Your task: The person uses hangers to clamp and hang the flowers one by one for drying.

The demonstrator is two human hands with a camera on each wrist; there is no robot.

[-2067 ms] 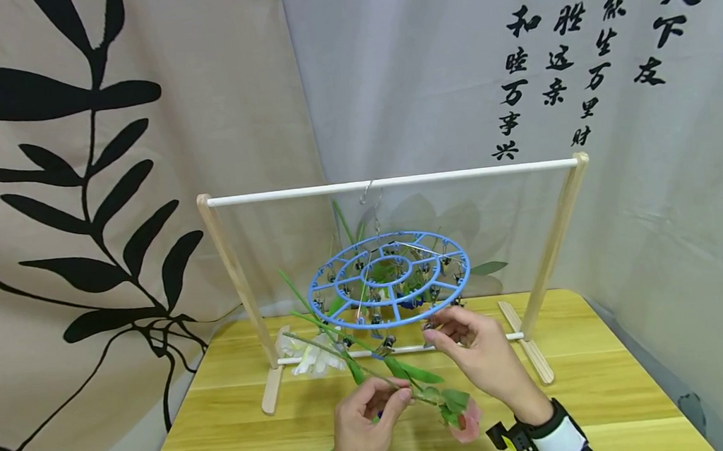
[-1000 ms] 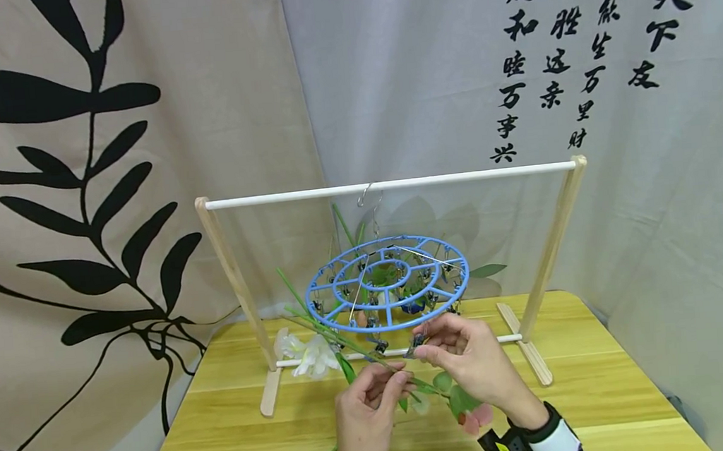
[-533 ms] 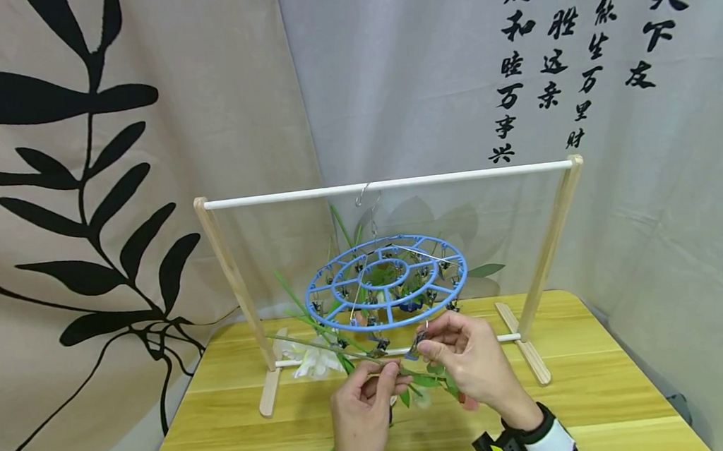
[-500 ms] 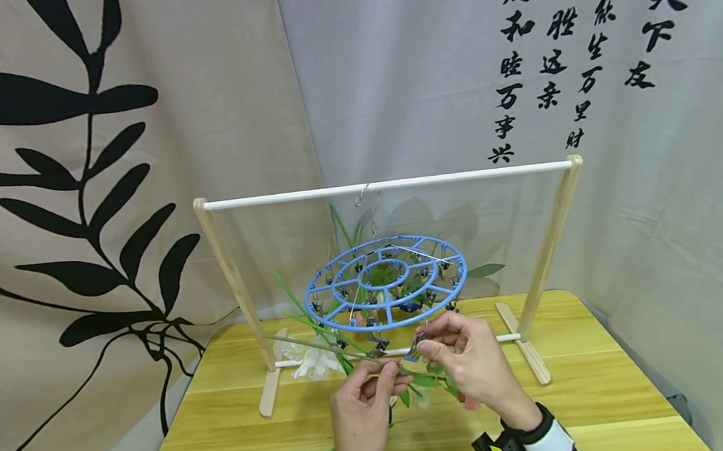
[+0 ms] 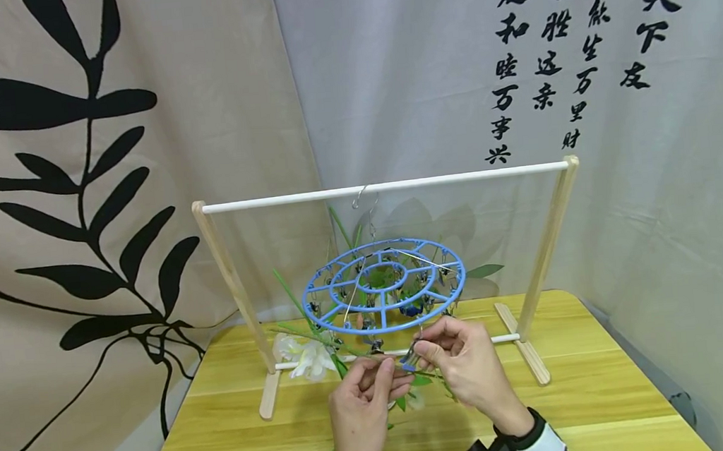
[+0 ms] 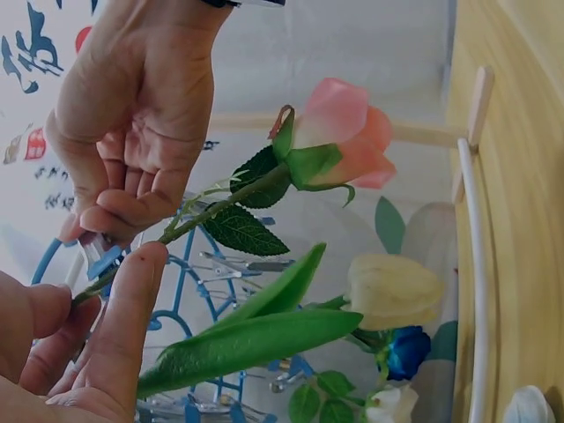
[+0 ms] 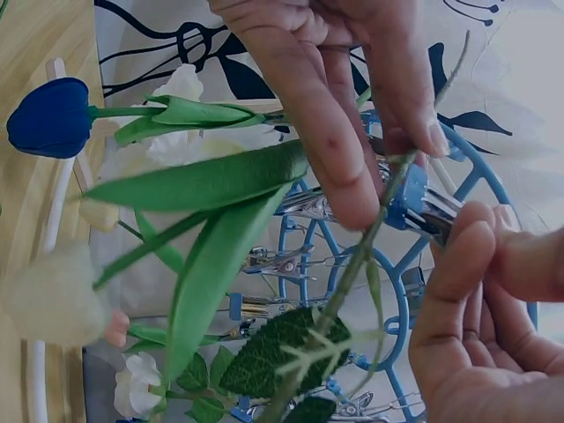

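Note:
My left hand [image 5: 365,409] pinches the green stem of a pink rose [image 6: 339,132] between thumb and fingers. Opposite it, my right hand [image 5: 468,366] pinches a metal clip with blue tips [image 7: 423,207] by its handle end. The clip's blue tips are right at the rose stem [image 7: 357,264], close to the left fingertips. It belongs to a round blue hanging rack [image 5: 384,321] with several such clips beneath. In the head view the rose blossom is hidden behind the right hand, while the left wrist view shows its petals and dark leaves.
The rack hangs by a hook from the white bar [image 5: 384,187] of a wooden stand. Around it hang a blue tulip [image 7: 48,119], a pale tulip [image 6: 394,291] and other flowers. A white flower [image 5: 311,360] is at the stand's left, over the wooden table [image 5: 479,421].
My right hand has moved left and slightly down with the clip, toward the left fingertips. The rose stem has come up against the clip's tips, its blossom passing behind the right hand.

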